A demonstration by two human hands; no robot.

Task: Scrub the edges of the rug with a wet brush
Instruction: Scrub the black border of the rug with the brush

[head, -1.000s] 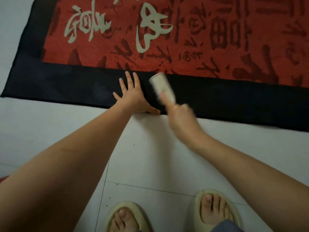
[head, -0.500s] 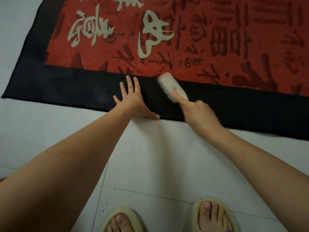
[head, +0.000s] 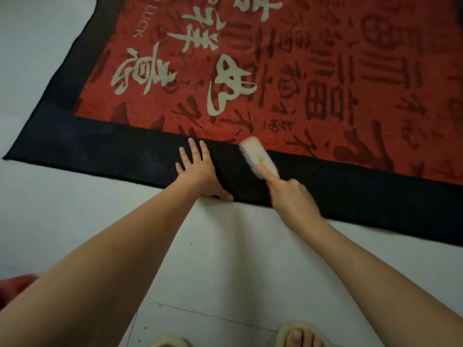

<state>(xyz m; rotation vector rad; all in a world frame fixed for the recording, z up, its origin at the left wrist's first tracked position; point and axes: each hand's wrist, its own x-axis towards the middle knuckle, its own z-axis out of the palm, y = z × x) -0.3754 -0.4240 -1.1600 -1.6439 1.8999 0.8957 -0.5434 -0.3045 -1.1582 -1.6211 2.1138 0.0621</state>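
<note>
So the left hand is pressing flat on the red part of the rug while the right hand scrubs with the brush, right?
Not quite. The head view shows the left hand pressing flat on the rug's black border, not the red part. The rest holds: the right hand scrubs with the brush.

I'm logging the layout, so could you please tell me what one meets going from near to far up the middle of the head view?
Slippers → pale tiled floor → right hand → scrub brush on the rug's black border → red centre with cream characters.
</note>
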